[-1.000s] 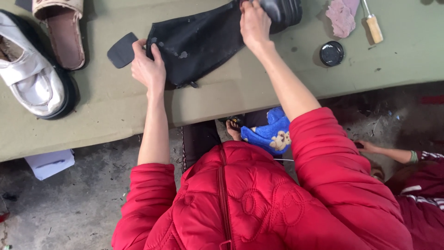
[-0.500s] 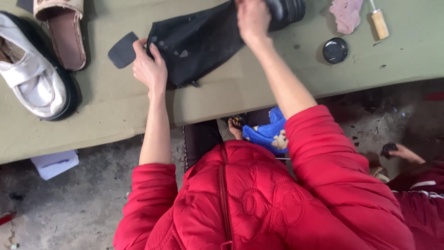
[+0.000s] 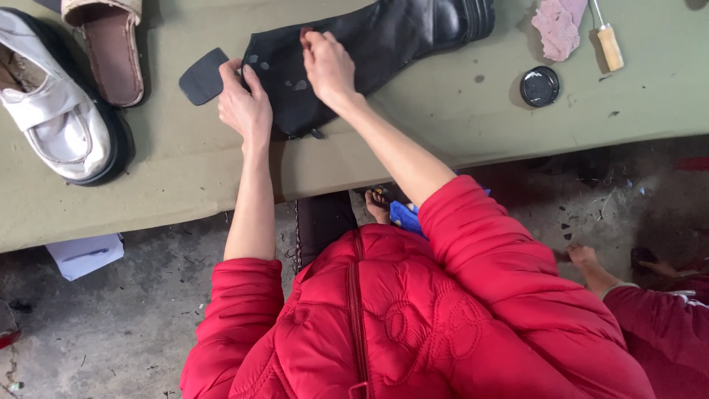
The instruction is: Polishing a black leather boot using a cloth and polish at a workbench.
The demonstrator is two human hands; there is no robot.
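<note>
A tall black leather boot (image 3: pixel 377 52) lies flat on the olive-green table (image 3: pixel 413 140), its shaft pointing toward me. My left hand (image 3: pixel 244 103) presses down on the shaft's near left edge, fingers spread. My right hand (image 3: pixel 325 66) rests on the upper shaft with its fingertips pinched on the leather near a small reddish spot. A dark flat piece shaped like an insole (image 3: pixel 201 76) lies just left of my left hand. I wear a red quilted jacket with the sleeves pushed up.
A white shoe (image 3: pixel 52 118) and a brown sandal (image 3: pixel 111 44) sit at the table's left. A round black tin (image 3: pixel 540 86), a pink cloth (image 3: pixel 557 26) and a wooden-handled brush (image 3: pixel 609 41) lie at the right. Another person's hand (image 3: pixel 583 258) reaches in low at the right. White paper (image 3: pixel 85 255) lies on the floor.
My right hand has slid from the boot's foot end down along the shaft toward me. My left hand stays pressed on the shaft's edge.
</note>
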